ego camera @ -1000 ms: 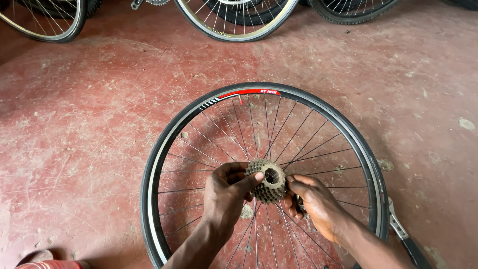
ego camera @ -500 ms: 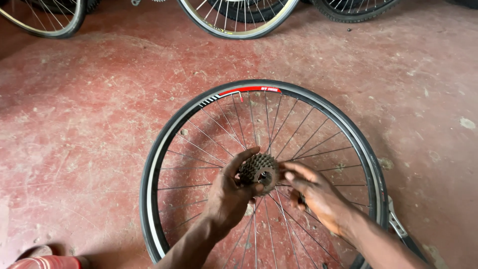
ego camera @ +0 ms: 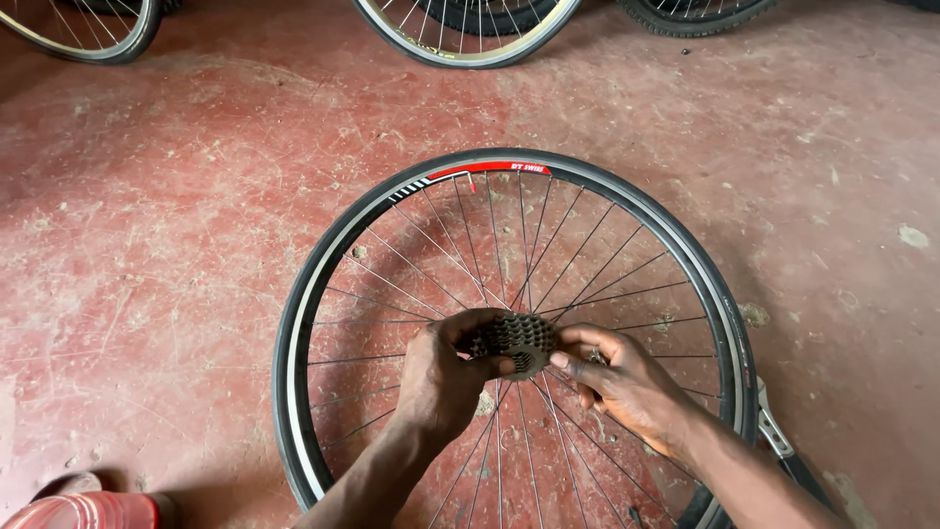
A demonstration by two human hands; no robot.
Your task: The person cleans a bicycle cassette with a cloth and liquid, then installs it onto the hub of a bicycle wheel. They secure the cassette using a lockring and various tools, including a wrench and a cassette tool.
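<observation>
A bicycle wheel (ego camera: pixel 323 294) with a black tyre, silver rim and thin spokes lies flat on the red concrete floor. At its hub sits a dark, toothed sprocket cluster (ego camera: pixel 517 338). My left hand (ego camera: pixel 446 377) grips the cluster from the left, thumb across its top. From the right, my right hand (ego camera: pixel 622 382) holds the same cluster with fingers curled against its side. The hub itself is hidden under the cluster and my hands.
Other bicycle wheels lean or lie along the far edge: one at top left (ego camera: pixel 93 39), one at top centre (ego camera: pixel 470 44), one at top right (ego camera: pixel 685 15). A metal tool handle (ego camera: pixel 778 436) lies beside the rim at right. A red object (ego camera: pixel 83 509) sits at bottom left.
Both hands have stayed on the sprocket cluster and shifted their grip around it; the left thumb now lies over its top. The wheel has not moved on the floor.
</observation>
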